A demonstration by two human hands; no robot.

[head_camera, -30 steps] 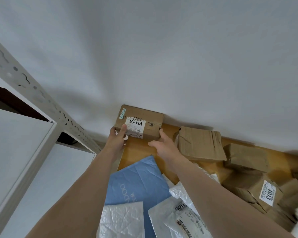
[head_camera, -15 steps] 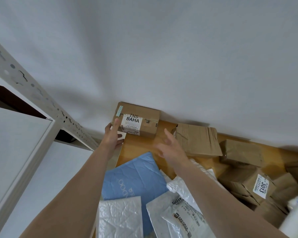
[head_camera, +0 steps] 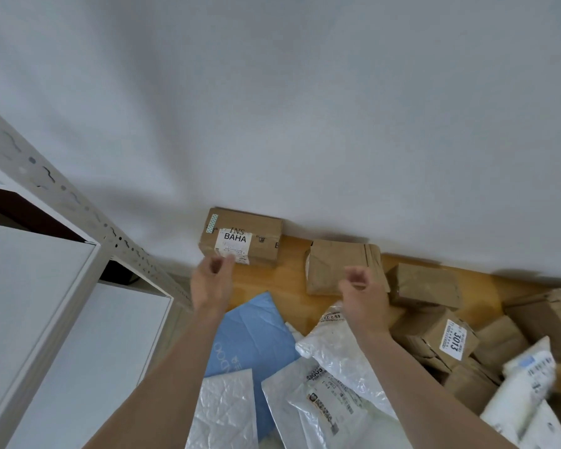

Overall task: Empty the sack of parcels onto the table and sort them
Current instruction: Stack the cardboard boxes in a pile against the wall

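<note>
— Where are our hands?
— Our left hand (head_camera: 212, 283) is in the middle of the frame, just under the brown box (head_camera: 243, 238) that says BAHA. Its fingers are loosely bent and hold nothing.
— And our right hand (head_camera: 365, 294)?
— Right of it, over a flat brown parcel (head_camera: 334, 260). Loose fingers too, holding nothing.
— Where is the box?
— On the wooden table (head_camera: 292, 270), up against the white wall (head_camera: 305, 108).

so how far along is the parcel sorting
Emptying looks done: parcels cover the table, no sack in view. The BAHA box and two plain boxes line the wall. The left hand and right hand hold nothing. The box heap and mailers remain unsorted.
</note>
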